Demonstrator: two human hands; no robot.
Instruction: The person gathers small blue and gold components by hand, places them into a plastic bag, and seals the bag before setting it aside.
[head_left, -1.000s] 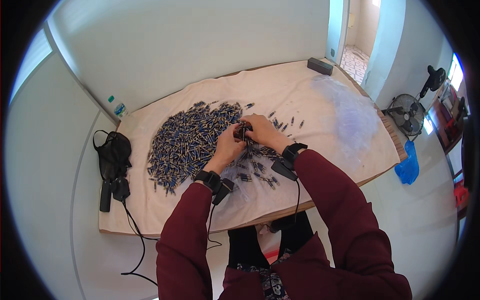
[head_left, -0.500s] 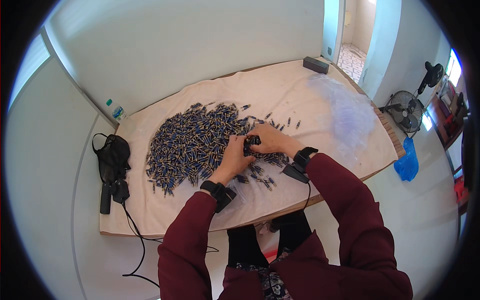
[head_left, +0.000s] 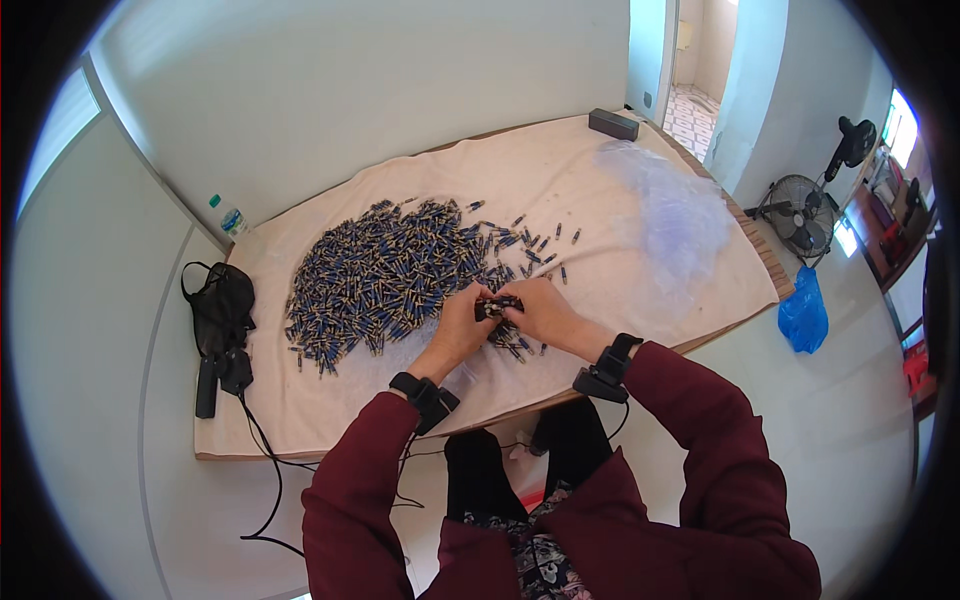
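A wide heap of small dark-blue cylinders with brass-coloured ends lies on a cream cloth. At the heap's near right edge, my left hand and my right hand meet, fingers curled. Between them is a small bunch of the blue cylinders, which both sets of fingertips grip. How many each hand holds is hidden. Several cylinders lie loose below my fingers and others are scattered to the upper right. A black device is strapped to each wrist.
Clear plastic sheeting covers the table's right part, with a dark box behind it. At the left stand a bottle and a black bag with cabled devices. A fan and a blue plastic bag are off the right edge.
Both hands have drawn nearer to me, off the heap's right side, with the bunch between their fingers. More scattered cylinders show behind the right hand. The whole view has shifted slightly.
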